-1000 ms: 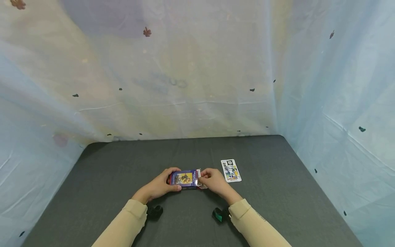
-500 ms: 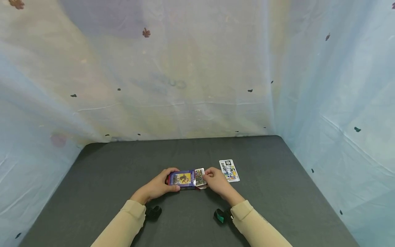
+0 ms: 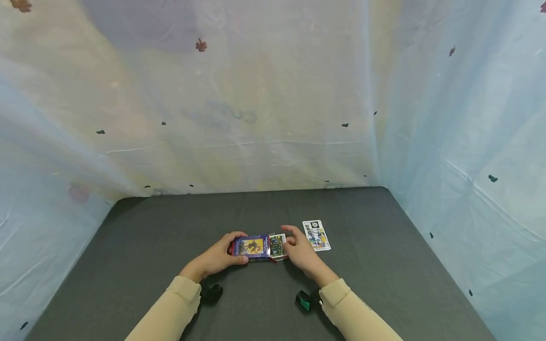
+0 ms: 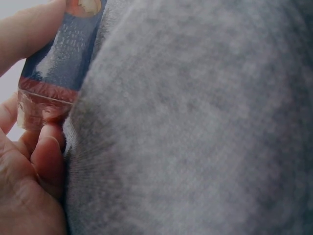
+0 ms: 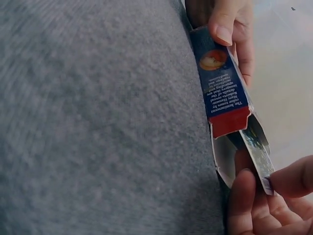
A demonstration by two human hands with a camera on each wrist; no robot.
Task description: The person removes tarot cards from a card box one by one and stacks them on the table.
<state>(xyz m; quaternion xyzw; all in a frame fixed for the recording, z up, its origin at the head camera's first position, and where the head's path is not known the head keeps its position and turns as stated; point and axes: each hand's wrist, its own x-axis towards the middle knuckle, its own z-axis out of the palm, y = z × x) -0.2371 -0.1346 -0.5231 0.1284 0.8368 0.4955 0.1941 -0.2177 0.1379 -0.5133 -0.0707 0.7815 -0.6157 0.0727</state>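
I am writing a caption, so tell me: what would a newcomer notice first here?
Probably the blue box, gripped by the left hand low in the middle of the head view. At its open right end, the right hand pinches a protruding card. Just beyond the right hand lies a loose white-bordered card.

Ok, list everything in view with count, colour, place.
Card box: one, blue and red, left of the loose card
Loose card: one showing, white-bordered, multicoloured, on the table
Protruding card: at least one, green-patterned, partly out of the box
Table: one, dark grey, below
Sheeting: count unclear, pale, dark-marked, behind and beside the table
Wrist pieces: two, black, at the wrists
Sleeves: two, beige, at the bottom
Left hand: one, bare, gripping the box
Right hand: one, bare, pinching the protruding card
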